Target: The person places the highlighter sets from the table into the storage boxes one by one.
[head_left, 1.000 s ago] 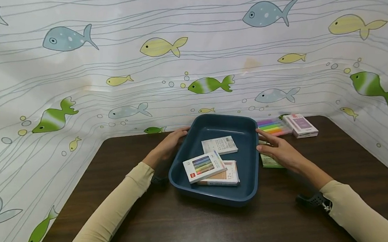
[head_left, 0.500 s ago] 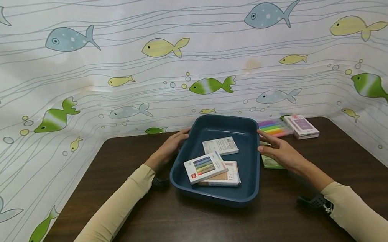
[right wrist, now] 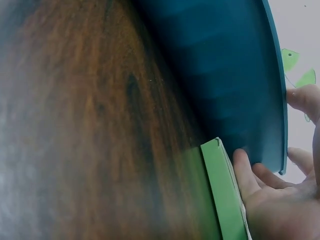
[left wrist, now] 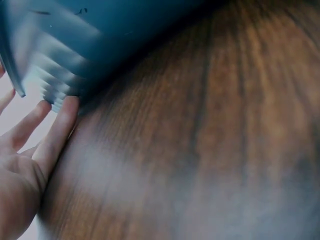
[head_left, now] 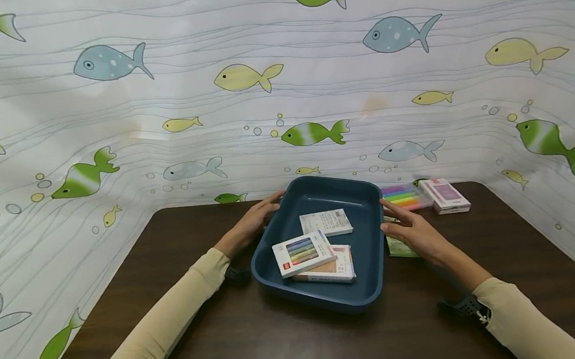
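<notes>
Navy bin (head_left: 361, 214): rectangular, rounded corners, on dark wood-grain table (head_left: 314, 347); just off head-view centre toward 5 o'clock.
Left hand (head_left: 250, 224): at bin's 9 o'clock, fingers spread and mostly straight, fingertips touching outer wall near 10; not curled round anything.
Right hand (head_left: 418, 234): at bin's 3 o'clock, fingers extended and spread, fingertips touching wall and rim near 2; nothing enclosed in the grasp.
Pen box (head_left: 304, 253): inside bin, 8 o'clock of its centre, white, window showing a row of coloured pens; tilted, lying across the "12" box.
"12" box (head_left: 343, 258): inside bin, 4 to 5 o'clock, white and tan, partly covered.
White printed box (head_left: 326, 221): inside bin, 12 o'clock, small text up; overlaps pen box corner in head view, contact unclear.
Green box (head_left: 401, 247): outside bin, 3 o'clock, just beside right hand, partly hidden by it.
Rainbow marker pack (head_left: 404, 197): outside bin, 2 o'clock, clear wrap.
Purple-and-white box (head_left: 445, 196): 2 o'clock, farther out, beside marker pack.
Fish-print backdrop (head_left: 239, 21): behind table, 12 o'clock.
Beige sleeves (head_left: 173, 306): both arms, entering from 7 and 4 o'clock.
</notes>
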Demonstrator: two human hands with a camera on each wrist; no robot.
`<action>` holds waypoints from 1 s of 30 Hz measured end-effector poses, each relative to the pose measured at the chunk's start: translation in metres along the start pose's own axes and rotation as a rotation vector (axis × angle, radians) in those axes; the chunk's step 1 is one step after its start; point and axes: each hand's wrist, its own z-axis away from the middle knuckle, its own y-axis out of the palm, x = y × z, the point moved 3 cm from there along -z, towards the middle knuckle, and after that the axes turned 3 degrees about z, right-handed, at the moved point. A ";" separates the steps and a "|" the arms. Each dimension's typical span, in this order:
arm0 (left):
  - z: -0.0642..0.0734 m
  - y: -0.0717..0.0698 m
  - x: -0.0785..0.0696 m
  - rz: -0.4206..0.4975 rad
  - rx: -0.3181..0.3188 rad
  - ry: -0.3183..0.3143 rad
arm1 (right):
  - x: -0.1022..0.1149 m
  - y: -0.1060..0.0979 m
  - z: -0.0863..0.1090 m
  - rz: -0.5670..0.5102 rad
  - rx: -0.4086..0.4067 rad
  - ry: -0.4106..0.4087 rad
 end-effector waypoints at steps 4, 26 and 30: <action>0.008 0.006 -0.004 0.020 0.035 -0.008 | -0.002 0.001 0.003 0.036 -0.007 0.006; -0.002 -0.002 0.005 0.013 -0.018 0.037 | 0.009 -0.057 0.004 0.335 -0.115 -0.075; -0.002 -0.003 0.007 -0.006 -0.020 0.033 | 0.003 -0.076 0.006 0.495 -0.150 -0.051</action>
